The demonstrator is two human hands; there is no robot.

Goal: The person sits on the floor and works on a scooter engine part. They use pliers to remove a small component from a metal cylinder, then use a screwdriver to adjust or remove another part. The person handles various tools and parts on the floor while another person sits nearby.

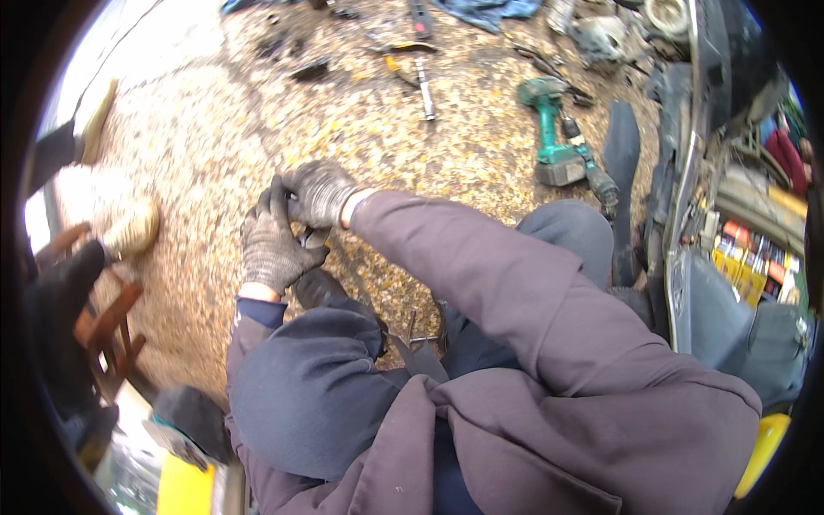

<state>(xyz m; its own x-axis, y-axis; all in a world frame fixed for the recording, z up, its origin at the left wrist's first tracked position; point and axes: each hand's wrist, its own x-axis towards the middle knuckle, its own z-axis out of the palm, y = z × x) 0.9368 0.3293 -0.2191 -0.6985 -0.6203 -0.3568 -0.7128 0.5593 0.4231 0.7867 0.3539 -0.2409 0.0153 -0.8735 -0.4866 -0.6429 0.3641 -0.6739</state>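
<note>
My left hand [276,247], in a grey knit work glove, curls its fingers and thumb round a small shiny metal part [314,237]. Most of that part is hidden by the gloves, so its kind does not show. My right hand [321,194], gloved the same way, meets the left fingertips from the right. Its fingers are bent inward and closed at the upper end of the part; what exactly they pinch is hidden. Both hands are above the gravelly ground, beyond my dark shoe [319,288] and bent knee.
A green cordless drill [547,129] lies to the right, beside another dark power tool [592,167]. Ahead are a socket extension [425,90] and blue cloth [489,12]. Vehicle bodywork [687,197] runs along the right. Another person's shoe [133,230] and a brown wooden stool [107,318] are at left.
</note>
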